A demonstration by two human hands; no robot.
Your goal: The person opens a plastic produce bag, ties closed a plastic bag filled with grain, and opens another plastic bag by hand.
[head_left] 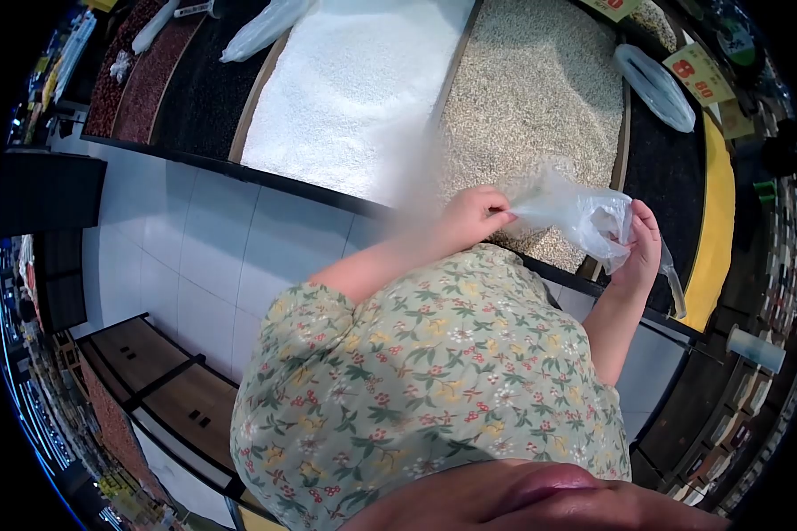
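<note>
A thin clear plastic bag [562, 208] is stretched between my two hands above the bin of pale beige grain [531, 80]. My left hand [480, 215] is closed, pinching the bag's gathered end between thumb and fingers. At the other end, my right hand [642, 243] grips the bag near a round opening in the plastic. Its fingers are curled at the edge of the film, and part of them is hidden behind it. A loose strip of clear plastic [673, 279] hangs down beside my right wrist.
Left of the beige grain lies a bin of white grain [354, 80], then dark grain [208, 80] and reddish beans [155, 71]. A rolled plastic bag [655, 88] rests on the dark bin at right, near a price sign [698, 75]. Wooden drawers [159, 372] stand behind me at left.
</note>
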